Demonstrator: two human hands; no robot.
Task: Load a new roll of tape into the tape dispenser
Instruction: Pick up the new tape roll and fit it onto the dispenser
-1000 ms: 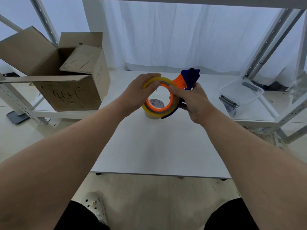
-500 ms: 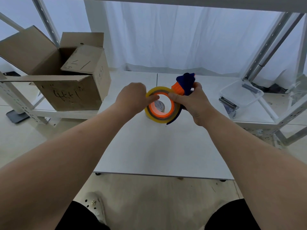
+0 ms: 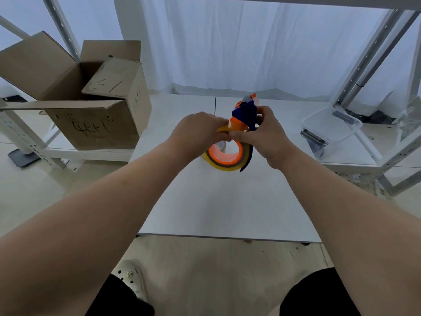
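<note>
The tape dispenser (image 3: 245,112) is blue with an orange core and is held above the white table (image 3: 216,201). A yellowish tape roll (image 3: 222,165) sits around the orange hub. My right hand (image 3: 265,135) grips the dispenser's blue handle from the right. My left hand (image 3: 200,131) pinches the roll's top edge, its fingertips meeting my right thumb. Another pale roll (image 3: 221,145) shows partly through the hub, on the table behind.
An open cardboard box (image 3: 91,106) stands on a low shelf at the left. A clear plastic bin (image 3: 330,126) with dark metal parts sits at the right. Metal rack posts (image 3: 364,65) rise at the right, a white curtain hangs behind.
The dispenser and roll have tilted, the roll now hanging lower and the blue handle pointing up. My left hand shifted from the roll's left rim to its top, beside my right thumb.
</note>
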